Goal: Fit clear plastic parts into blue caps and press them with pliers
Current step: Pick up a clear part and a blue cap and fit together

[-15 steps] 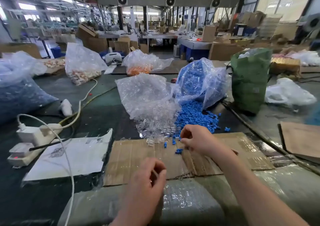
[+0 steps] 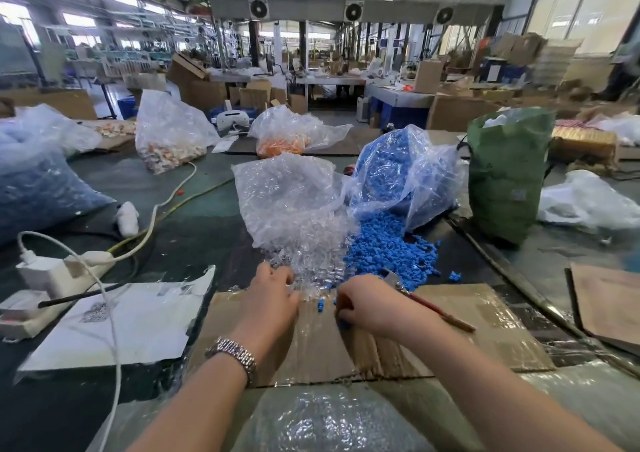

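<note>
Now both hands are out on the cardboard sheet (image 2: pixel 485 316) at the near edge of the two spilled heaps. Left hand (image 2: pixel 273 299), with a metal watch (image 2: pixel 232 350) on its wrist, reaches forward with its fingers bent down into the near edge of the clear plastic parts (image 2: pixel 311 264); whether it has hold of one cannot be told, since the fingertips are buried among the pieces. Right hand (image 2: pixel 367 308) is curled, knuckles up, fingertips pinched down at the cardboard where a few loose blue pieces lie, and something blue shows just under its fingers; the pliers (image 2: pixel 426 301) stick out from beneath this hand, metal nose toward the blue caps (image 2: pixel 384 247), red handle slanting off to the right across the cardboard, though whether the hand grips them or only lies over them is not clear. Clear parts pour from a clear bag (image 2: pixel 287 195) straight ahead, and the caps pour from a second bag (image 2: pixel 401 171) just to its right, the two heaps touching. Off to the left a white power strip (image 2: pixel 55 271) sits on the dark table beside a white sheet (image 2: pixel 131 323), and a green sack (image 2: pixel 505 171) stands to the right
</note>
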`<action>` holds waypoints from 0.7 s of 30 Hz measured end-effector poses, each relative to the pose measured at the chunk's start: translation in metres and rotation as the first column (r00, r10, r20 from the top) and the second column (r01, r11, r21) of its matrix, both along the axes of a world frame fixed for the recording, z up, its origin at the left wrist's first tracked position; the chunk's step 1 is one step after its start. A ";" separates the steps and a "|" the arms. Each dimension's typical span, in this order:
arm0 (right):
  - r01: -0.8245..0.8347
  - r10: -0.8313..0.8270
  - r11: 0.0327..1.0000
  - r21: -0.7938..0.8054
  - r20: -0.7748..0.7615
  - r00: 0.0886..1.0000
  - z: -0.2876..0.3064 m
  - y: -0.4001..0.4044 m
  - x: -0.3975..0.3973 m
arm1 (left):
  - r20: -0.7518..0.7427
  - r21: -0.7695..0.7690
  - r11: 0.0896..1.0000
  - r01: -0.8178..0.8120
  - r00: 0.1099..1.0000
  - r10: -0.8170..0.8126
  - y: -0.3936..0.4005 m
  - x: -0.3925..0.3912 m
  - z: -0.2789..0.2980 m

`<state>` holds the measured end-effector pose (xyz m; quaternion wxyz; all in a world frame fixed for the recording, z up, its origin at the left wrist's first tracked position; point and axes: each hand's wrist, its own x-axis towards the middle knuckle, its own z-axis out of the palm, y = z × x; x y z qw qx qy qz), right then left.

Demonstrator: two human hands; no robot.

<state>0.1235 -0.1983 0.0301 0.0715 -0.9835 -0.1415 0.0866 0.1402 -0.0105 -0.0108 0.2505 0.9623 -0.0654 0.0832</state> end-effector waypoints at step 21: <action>0.096 -0.177 0.598 0.796 0.014 0.984 0.007 0.006 0.026 | -0.070 -0.685 0.728 -0.041 0.998 -0.010 -0.012 -0.004 0.025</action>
